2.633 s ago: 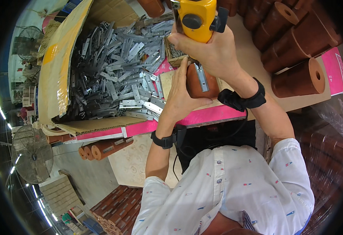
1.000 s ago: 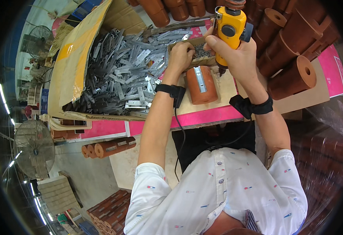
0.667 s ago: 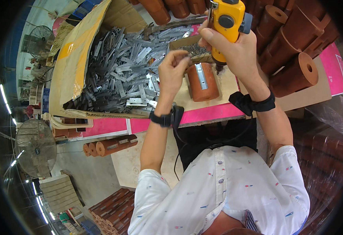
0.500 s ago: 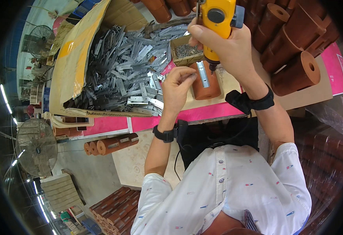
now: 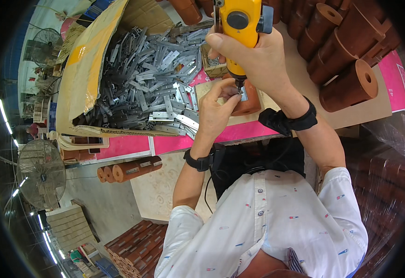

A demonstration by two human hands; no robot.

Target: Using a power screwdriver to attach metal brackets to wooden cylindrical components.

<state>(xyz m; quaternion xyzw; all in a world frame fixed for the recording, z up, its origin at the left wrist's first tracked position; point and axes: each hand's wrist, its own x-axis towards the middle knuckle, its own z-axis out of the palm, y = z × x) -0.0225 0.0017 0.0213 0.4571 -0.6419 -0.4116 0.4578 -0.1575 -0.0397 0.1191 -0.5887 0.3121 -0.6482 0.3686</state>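
We log: yellow power driver [image 5: 239, 25], clamped in our right hand [image 5: 260, 58]; flat silver strip [image 5: 244, 96] atop brown cylinder [image 5: 253, 104] on pink-edged table [image 5: 172, 144]; left hand [image 5: 214, 107] curled at bit, hold unclear, nick possible if cylinder rolls.

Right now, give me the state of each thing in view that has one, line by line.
Central reddish-brown cylinder: lying on its side.
Silver metal strip: on that cylinder, partly covered.
Yellow power driver: gripped in the right hand, tip pointing at the strip.
Left hand: fingertips at the driver's tip; grip unclear.
Large brown cardboard box: open, heaped with grey metal strips.
Small brown cardboard box: open.
White tube lights: lit.
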